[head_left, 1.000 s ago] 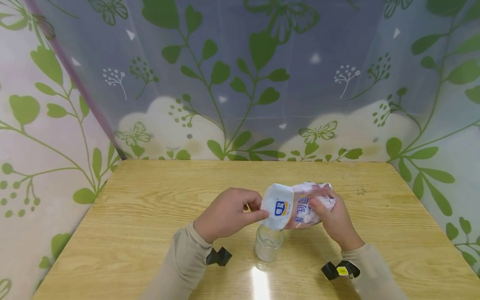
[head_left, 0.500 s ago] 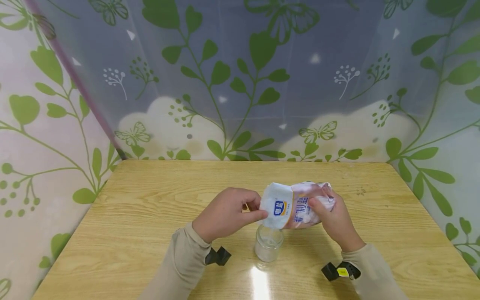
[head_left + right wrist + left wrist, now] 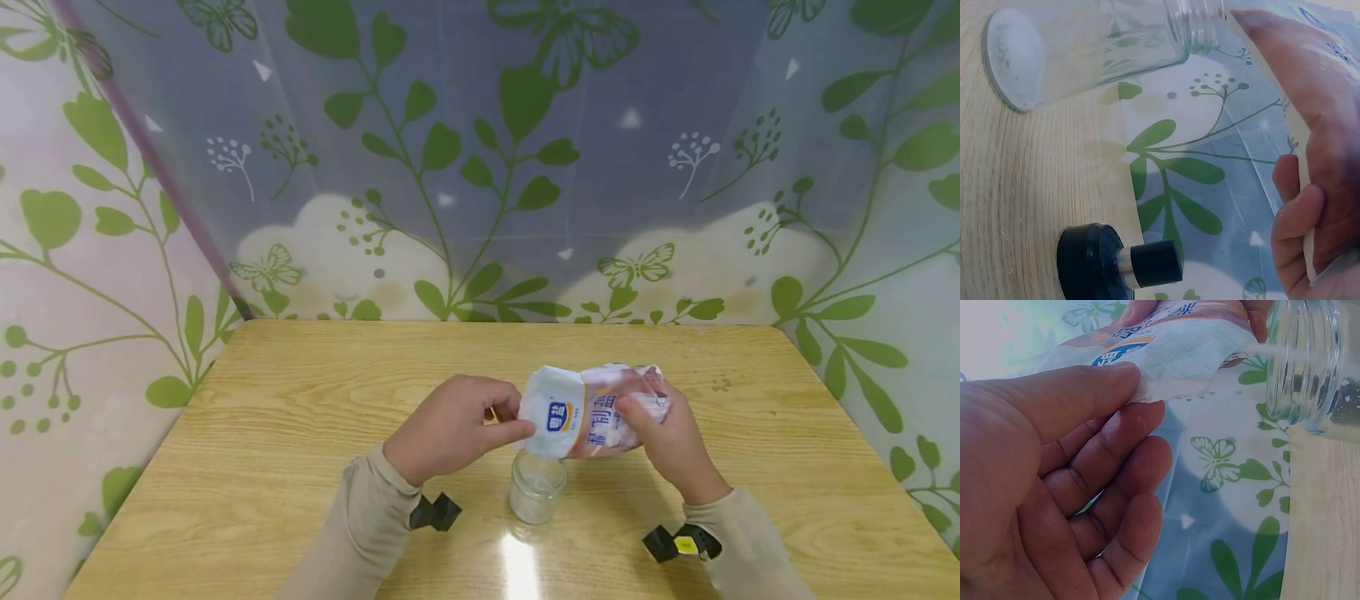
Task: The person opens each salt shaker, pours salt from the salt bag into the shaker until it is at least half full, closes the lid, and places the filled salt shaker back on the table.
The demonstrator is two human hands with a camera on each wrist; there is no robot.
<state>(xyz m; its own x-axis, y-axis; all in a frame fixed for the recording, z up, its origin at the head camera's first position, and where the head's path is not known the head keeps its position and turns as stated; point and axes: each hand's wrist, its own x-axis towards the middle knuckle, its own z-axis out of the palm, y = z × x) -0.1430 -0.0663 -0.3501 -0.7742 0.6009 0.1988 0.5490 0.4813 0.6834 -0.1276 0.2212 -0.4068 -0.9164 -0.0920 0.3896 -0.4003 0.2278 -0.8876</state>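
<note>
A white and pink salt bag (image 3: 600,412) with blue lettering is held tilted, its torn end over a clear glass jar (image 3: 537,487). My left hand (image 3: 457,425) pinches the corner of that end between thumb and forefinger. The right hand (image 3: 675,442) grips the crumpled body of the bag, thumb on top. In the left wrist view a thin white stream of salt (image 3: 1263,350) runs from the bag into the mouth of the jar (image 3: 1297,362). White salt (image 3: 1016,59) covers the jar's bottom in the right wrist view.
A black lid-like piece (image 3: 1091,259) with a metal-banded knob stands on the wooden table (image 3: 315,375) beyond the jar; the head view hides it. A leaf-patterned curtain (image 3: 480,208) closes off the back and sides.
Both hands have stayed almost still. The open end of the bag has shifted very slightly left over the jar.
</note>
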